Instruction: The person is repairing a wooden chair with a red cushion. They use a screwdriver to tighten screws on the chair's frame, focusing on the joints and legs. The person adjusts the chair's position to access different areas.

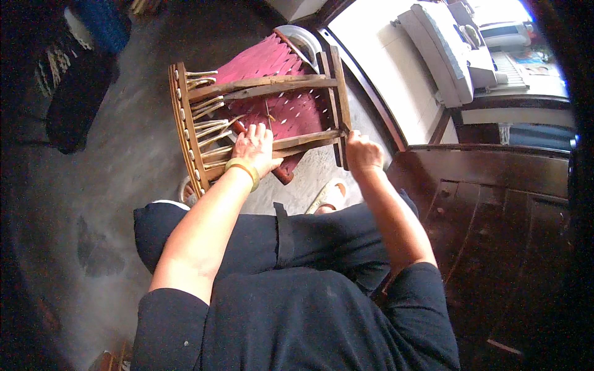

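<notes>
A small folding-type wooden chair frame [278, 83] is tipped over in front of my knees. Pink woven strips [297, 111] stretch across it. Along its left side runs a curved wooden slat [184, 117], with pale looped cords [207, 127] fastened through it. My left hand [252, 148], with a yellow bangle at the wrist, lies over the near wooden rail, fingers curled across it. At the right end, my right hand [365, 151] is closed in a fist round the end of the dark crossbar [340, 93]. The rail under my left palm is hidden.
A white round basin [300, 40] stands behind the frame. To the right are a dark wooden panelled piece of furniture [476, 247] and a doorway with a pale floor [383, 55]. Dark cloth and blue items [102, 25] lie at far left. My sandalled foot [331, 195] is close below the frame.
</notes>
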The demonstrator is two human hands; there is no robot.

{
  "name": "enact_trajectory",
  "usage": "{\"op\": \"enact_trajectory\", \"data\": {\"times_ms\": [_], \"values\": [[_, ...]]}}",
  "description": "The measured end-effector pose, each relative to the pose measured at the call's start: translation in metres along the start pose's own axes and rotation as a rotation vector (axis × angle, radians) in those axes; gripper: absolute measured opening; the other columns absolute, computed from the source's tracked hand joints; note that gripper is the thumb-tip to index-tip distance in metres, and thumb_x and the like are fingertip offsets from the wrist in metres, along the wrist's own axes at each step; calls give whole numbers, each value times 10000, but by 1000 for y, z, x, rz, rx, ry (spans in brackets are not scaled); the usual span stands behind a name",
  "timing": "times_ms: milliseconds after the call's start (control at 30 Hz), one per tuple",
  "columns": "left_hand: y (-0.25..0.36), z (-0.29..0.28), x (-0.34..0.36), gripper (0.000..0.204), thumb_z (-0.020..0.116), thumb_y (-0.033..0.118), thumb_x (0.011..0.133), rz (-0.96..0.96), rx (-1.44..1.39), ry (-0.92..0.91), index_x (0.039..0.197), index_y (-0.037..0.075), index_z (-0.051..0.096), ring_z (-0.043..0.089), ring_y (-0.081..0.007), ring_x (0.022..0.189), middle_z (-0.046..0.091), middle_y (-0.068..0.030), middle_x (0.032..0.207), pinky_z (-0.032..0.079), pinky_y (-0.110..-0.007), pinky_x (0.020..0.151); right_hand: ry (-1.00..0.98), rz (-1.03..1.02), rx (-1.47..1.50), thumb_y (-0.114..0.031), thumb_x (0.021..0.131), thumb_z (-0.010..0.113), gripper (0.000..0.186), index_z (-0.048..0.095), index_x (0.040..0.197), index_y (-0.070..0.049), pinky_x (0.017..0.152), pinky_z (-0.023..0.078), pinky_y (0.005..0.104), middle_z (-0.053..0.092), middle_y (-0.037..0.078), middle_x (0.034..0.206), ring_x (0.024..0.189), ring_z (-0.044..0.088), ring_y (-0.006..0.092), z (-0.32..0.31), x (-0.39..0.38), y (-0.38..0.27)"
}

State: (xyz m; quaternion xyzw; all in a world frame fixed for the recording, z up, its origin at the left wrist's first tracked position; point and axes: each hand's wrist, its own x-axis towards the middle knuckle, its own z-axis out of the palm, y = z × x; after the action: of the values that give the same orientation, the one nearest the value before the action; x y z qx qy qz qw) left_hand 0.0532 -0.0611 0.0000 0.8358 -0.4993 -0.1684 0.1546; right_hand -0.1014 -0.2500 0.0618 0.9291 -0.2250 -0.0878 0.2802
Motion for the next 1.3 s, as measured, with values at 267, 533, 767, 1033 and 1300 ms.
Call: {"op": "enact_trajectory", "data": {"times_ms": [267, 533, 767, 1033, 1300], "values": [[-2, -2, -2, 614, 698, 446, 646, -1, 28, -21, 1038, 23, 487, 422, -265, 999, 437, -109, 1016, 399, -374, 849, -68, -32, 70, -147, 816, 474, 109, 535, 823, -58, 459, 512, 314, 601, 69, 635, 532, 627, 202, -5, -4, -22], [-2, 3, -1, 604, 701, 439, 638, -26, 14, -6, 1030, 31, 493, 424, -264, 1011, 440, -112, 1021, 400, -375, 858, 27, -134, 2, -175, 796, 495, 106, 527, 782, -75, 426, 503, 297, 588, 49, 609, 494, 611, 164, -21, -7, -44], [0, 0, -2, 598, 705, 426, 637, -13, 19, -17, 1032, 29, 493, 425, -265, 1009, 442, -113, 1020, 400, -376, 852, -11, -27, -13, -200, 819, 498, 141, 521, 816, -61, 404, 485, 276, 579, 34, 612, 478, 597, 151, 10, -7, 8], [-3, 2, -3, 585, 716, 421, 629, 4, 7, 13, 1006, 32, 494, 429, -265, 990, 440, -110, 998, 406, -375, 824, -5, -73, 60, -153, 822, 474, 84, 494, 868, -85, 444, 501, 313, 578, 49, 635, 520, 617, 195, 11, -16, -28], [-2, 4, -2, 573, 720, 412, 624, 15, -20, 33, 988, 27, 504, 433, -272, 977, 443, -115, 989, 414, -375, 832, -71, 26, 228, -131, 819, 474, 81, 490, 863, -65, 489, 504, 371, 595, 112, 671, 558, 623, 272, -11, -19, -7]]}}
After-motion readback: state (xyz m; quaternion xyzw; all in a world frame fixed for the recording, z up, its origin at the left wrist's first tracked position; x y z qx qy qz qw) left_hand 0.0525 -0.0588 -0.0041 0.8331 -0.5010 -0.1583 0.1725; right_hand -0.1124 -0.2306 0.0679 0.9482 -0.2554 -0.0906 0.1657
